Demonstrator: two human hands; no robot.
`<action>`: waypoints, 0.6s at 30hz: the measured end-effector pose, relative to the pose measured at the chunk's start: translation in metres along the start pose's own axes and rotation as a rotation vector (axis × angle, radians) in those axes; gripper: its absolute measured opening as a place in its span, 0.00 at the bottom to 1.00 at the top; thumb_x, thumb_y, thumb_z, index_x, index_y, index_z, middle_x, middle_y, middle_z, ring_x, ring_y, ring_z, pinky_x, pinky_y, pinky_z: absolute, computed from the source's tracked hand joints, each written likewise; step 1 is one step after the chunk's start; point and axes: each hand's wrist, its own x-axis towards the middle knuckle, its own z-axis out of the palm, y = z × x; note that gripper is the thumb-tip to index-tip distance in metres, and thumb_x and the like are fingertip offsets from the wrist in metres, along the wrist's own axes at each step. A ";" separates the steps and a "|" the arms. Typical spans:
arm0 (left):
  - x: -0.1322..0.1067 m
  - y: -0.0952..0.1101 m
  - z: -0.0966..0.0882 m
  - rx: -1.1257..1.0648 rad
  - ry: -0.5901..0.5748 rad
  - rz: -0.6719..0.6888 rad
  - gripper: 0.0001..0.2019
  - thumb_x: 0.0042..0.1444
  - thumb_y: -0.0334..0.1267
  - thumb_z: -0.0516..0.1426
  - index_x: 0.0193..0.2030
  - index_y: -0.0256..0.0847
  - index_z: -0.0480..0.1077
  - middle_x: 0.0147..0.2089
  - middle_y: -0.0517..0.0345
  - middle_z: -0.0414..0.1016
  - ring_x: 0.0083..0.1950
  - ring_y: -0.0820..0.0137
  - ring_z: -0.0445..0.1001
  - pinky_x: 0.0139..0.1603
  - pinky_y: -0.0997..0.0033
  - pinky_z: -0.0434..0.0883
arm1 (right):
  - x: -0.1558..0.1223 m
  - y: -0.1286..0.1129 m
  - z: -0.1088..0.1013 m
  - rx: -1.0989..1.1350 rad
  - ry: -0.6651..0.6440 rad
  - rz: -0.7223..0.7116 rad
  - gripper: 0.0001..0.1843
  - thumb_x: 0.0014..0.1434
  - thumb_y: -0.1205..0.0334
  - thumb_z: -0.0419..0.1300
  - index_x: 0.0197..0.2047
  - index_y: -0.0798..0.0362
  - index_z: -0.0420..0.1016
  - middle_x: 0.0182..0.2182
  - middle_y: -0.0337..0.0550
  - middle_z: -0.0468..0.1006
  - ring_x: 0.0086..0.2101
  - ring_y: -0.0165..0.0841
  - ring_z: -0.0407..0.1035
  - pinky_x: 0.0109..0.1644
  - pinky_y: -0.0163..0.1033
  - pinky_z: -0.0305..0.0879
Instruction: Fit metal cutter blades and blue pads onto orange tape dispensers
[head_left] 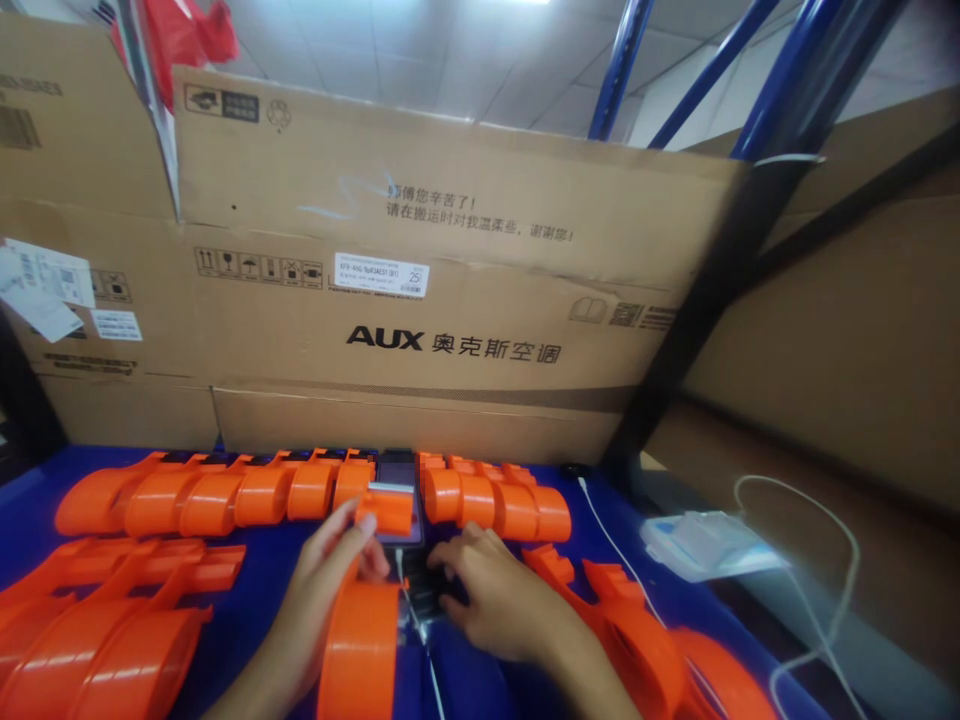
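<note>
My left hand is closed on an orange plastic part. Its ribbed block end sits upright between thumb and fingers, with a pale comb-like strip along the top, and its wide curved band hangs below. Just right of it, my right hand reaches down with curled fingers and thumb around small black parts; the fingertips are partly hidden among them. Behind the held part lies a dark flat device, with a white cable running from its lower edge toward me.
Rows of similar orange parts stand at the back, more orange parts at the left and others at the right. A tall cardboard box wall closes off the blue table. A white packet and cables lie right.
</note>
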 end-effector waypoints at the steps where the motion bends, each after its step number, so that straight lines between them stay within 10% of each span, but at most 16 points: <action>1: 0.000 -0.001 -0.001 -0.003 0.000 -0.008 0.14 0.60 0.51 0.61 0.34 0.42 0.70 0.26 0.62 0.76 0.29 0.72 0.70 0.34 0.75 0.65 | 0.000 0.001 0.001 0.006 0.000 0.000 0.15 0.55 0.67 0.62 0.47 0.48 0.78 0.40 0.45 0.77 0.44 0.41 0.69 0.49 0.41 0.61; 18: 0.004 -0.009 -0.001 -0.021 -0.012 -0.030 0.14 0.58 0.50 0.62 0.41 0.43 0.70 0.29 0.63 0.77 0.26 0.75 0.71 0.29 0.78 0.66 | -0.001 0.006 -0.013 0.228 0.223 -0.100 0.10 0.58 0.72 0.60 0.41 0.49 0.73 0.33 0.37 0.73 0.33 0.33 0.68 0.38 0.36 0.65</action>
